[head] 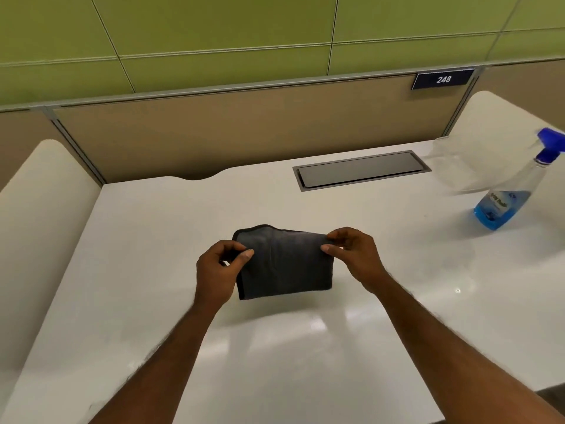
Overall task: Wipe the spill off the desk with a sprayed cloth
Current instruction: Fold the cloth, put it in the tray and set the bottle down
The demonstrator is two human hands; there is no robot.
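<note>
From my seat I see both hands out in front of me over the white desk (146,246), with the dark grey cloth (284,266) stretched between them. My left hand (217,269) pinches the cloth's upper left corner between thumb and curled fingers. My right hand (356,255) pinches the upper right corner the same way, thumb tip on the near face. So both hands are closed narrowly on the cloth. It looks folded into a rough rectangle, its top edge running from one hand to the other and the rest hanging below them. I cannot tell whether its lower edge touches the desk.

Beyond my right hand, set into the desk, lies a long grey cable hatch (360,171). Well off to the right of that hand a spray bottle (506,203) with a blue trigger head stands on the desk, blue liquid low in it. A clear plastic container (467,166) sits just behind it. A small glinting speck (457,290) shows on the desk to the right of my right forearm; I cannot tell if it is liquid. Far beyond the right hand, a dark plate reading 248 (443,79) hangs on the partition
</note>
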